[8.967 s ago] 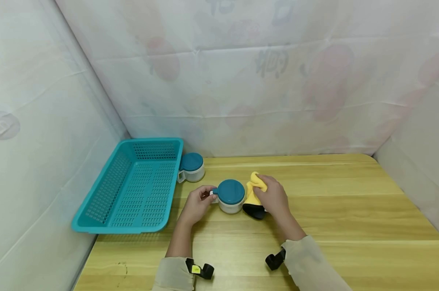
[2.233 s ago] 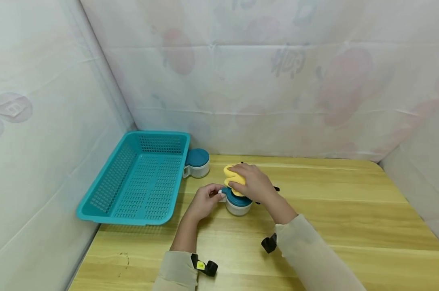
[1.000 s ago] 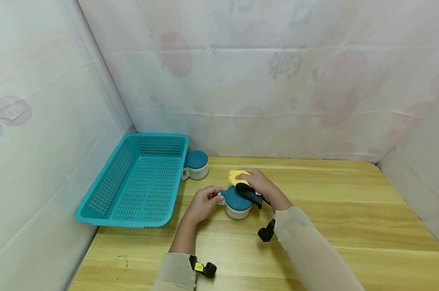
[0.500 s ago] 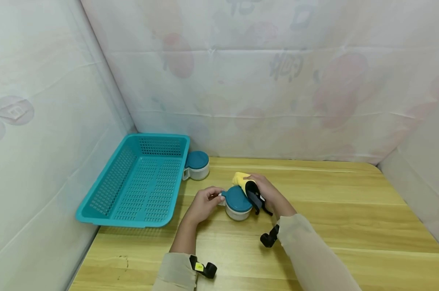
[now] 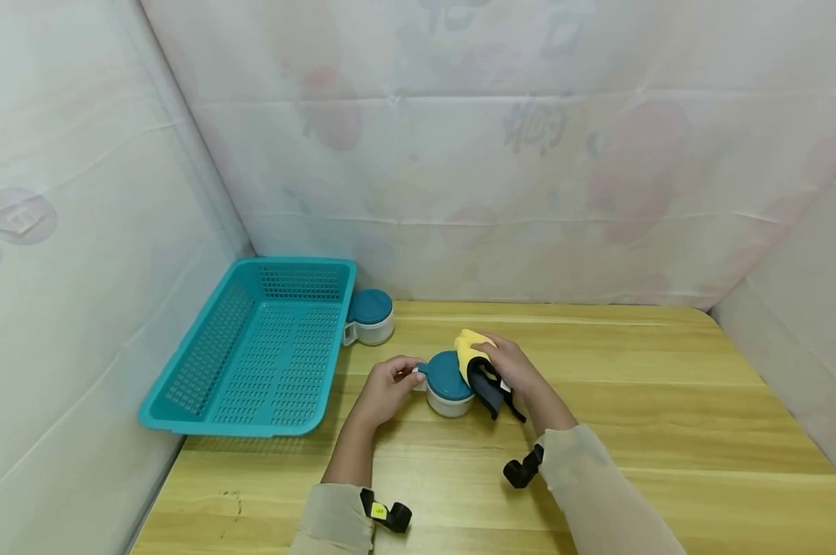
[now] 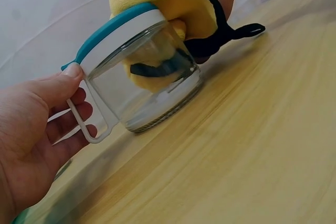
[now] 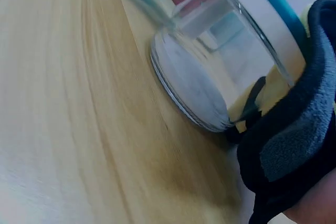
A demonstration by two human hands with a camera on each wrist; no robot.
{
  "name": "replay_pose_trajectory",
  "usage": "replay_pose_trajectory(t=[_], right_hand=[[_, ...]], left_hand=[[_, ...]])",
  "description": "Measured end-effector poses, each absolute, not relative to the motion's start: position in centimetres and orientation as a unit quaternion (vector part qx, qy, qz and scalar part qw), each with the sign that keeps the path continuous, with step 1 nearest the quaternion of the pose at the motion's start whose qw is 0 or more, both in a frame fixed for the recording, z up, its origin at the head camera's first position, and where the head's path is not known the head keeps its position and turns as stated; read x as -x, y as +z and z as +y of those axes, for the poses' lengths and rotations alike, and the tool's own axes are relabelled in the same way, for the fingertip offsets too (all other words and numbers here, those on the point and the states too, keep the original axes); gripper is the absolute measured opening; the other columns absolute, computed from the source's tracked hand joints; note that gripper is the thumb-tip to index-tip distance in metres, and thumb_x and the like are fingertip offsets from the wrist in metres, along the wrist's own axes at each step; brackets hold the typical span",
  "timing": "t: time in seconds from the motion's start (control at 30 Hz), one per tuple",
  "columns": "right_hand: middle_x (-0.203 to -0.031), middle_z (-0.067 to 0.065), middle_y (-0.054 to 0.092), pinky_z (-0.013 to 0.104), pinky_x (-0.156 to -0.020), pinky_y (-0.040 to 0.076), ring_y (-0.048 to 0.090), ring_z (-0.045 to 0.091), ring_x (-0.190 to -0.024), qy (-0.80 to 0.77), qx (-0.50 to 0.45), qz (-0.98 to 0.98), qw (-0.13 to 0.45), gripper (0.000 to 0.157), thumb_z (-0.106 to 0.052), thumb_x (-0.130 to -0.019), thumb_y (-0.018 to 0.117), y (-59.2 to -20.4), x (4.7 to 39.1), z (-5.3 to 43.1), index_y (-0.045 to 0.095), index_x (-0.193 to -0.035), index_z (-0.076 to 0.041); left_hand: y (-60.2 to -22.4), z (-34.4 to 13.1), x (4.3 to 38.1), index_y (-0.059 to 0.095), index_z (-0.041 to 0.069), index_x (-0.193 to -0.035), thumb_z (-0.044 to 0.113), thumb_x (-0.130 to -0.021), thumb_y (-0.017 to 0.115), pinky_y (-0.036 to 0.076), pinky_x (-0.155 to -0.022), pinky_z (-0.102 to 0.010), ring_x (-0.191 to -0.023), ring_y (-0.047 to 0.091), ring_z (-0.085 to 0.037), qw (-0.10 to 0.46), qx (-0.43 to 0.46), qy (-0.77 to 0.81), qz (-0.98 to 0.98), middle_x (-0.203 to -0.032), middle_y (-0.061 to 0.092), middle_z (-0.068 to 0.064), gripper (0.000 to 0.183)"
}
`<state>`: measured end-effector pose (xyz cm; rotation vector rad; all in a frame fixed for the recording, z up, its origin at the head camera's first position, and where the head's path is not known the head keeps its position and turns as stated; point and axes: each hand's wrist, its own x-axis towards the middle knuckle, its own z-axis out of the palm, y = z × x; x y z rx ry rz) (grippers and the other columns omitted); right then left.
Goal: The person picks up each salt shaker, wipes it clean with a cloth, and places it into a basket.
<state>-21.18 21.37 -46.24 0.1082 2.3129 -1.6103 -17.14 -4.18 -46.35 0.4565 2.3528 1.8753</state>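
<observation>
A glass jar (image 5: 448, 406) with a teal lid (image 5: 448, 375) stands upright on the table. My left hand (image 5: 384, 391) pinches its white handle (image 6: 107, 113), thumb at the lid's tab in the left wrist view. With my right hand (image 5: 516, 368) I hold a cleaning cloth (image 5: 469, 351), yellow on one side and dark grey on the other, edged in black. The cloth lies against the jar's right side and the lid's edge. Through the glass in the left wrist view, yellow cloth shows behind the jar. Most right-hand fingers are hidden by the cloth.
A teal perforated basket (image 5: 223, 428) sits at the table's left. Beside it, near the back edge, is a second jar (image 5: 371, 308) with a teal lid. Fabric walls (image 5: 501, 169) close off the back and sides of the wooden table (image 5: 667, 424).
My right hand took the cloth from the jar's right side onto the lid, then back off to the right and down the side. The left hand has kept hold of the handle.
</observation>
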Motion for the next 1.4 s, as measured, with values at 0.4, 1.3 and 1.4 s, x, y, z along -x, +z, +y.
replay_pose_trajectory(t=[0.4,1.3,1.4], right_hand=[[-0.137,0.009,0.051,0.036,-0.093,0.048,0.055,0.025,-0.114,-0.571,-0.056,0.804,0.156,0.084,-0.06,-0.086,0.066,-45.9,19.4,20.7,0.032,-0.153,-0.021],[-0.136,0.007,0.05,0.028,-0.089,0.05,0.054,0.023,-0.113,-0.643,-0.121,0.753,0.073,0.082,-0.053,-0.088,0.069,-47.3,16.9,19.5,0.031,-0.153,-0.02],[-0.137,0.007,0.05,0.029,-0.089,0.05,0.054,0.023,-0.113,-0.648,-0.12,0.749,0.075,0.082,-0.051,-0.088,0.07,-47.4,16.8,19.5,0.031,-0.153,-0.02]], left_hand=[[-46.2,-4.5,17.0,0.07,0.002,-0.114,0.007,-0.096,0.062,0.052,-0.085,-0.029,-0.094,0.055,-0.017,0.038,-0.137,0.61,0.779,-0.105,0.068,-0.011,0.02],[-49.7,-4.0,18.7,0.072,0.011,-0.113,0.015,-0.095,0.066,0.053,-0.09,-0.032,-0.102,0.061,-0.018,0.002,-0.098,0.63,0.77,-0.108,0.07,-0.005,0.019],[-49.8,-4.1,18.7,0.072,0.011,-0.113,0.015,-0.095,0.066,0.053,-0.091,-0.033,-0.102,0.061,-0.018,0.001,-0.096,0.63,0.771,-0.109,0.07,-0.005,0.02]])
